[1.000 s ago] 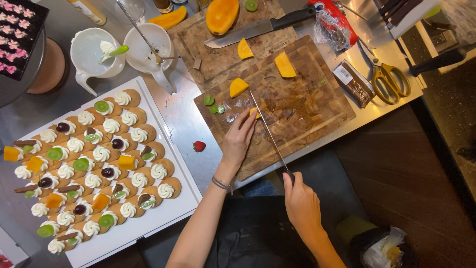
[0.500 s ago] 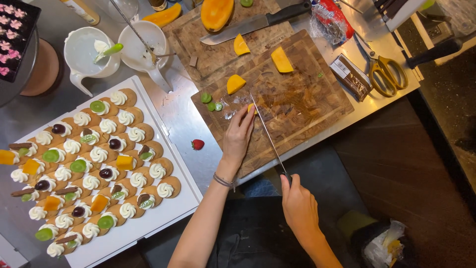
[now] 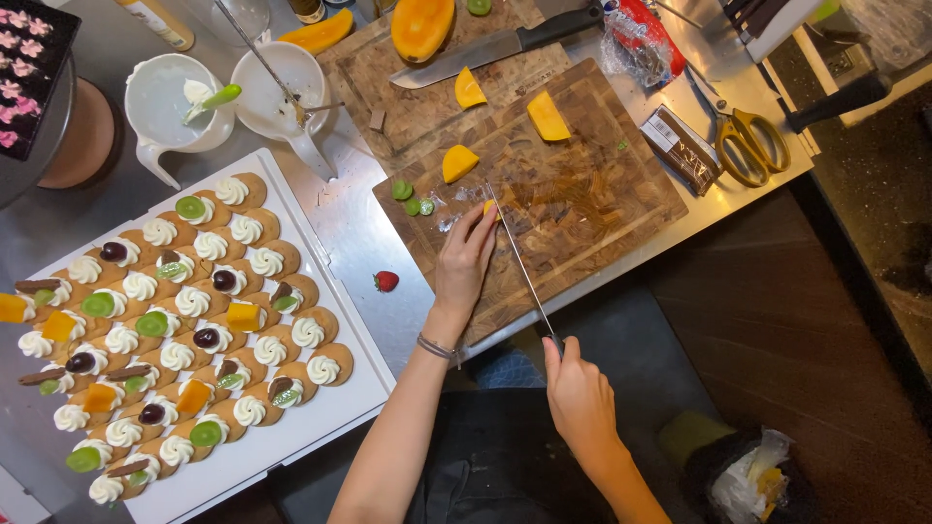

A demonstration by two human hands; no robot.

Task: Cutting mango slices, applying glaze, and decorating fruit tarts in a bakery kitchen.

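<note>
The right hand [image 3: 582, 393], nearest the camera and just off the near edge of the counter, is clenched around the handle of a long thin knife [image 3: 517, 260]. Its blade runs away from those fingers onto the wooden cutting board [image 3: 621, 204] and ends beside the left hand's fingertips.

The left hand [image 3: 464, 264] lies palm down on the board, fingers curled onto a small orange fruit piece [image 3: 493, 211] that shows only as a sliver right against the blade. They press it down rather than close around it.

The step in hand looks like slicing that piece into smaller bits. The next stroke, as I judge it, calls for a short downward draw with the left fingertips tucked back, since the edge sits almost touching them.

Just beyond the left fingers lie 2 orange wedges [image 3: 459, 162] and green slices [image 3: 402, 189]. To the left of that hand sits a strawberry [image 3: 385, 280], then a white tray [image 3: 320, 417] of cream-topped biscuits. Farther off are a second board with a large knife [image 3: 505, 44], a halved orange fruit [image 3: 421, 24], 2 white bowls [image 3: 175, 97] and yellow scissors [image 3: 748, 146].
</note>
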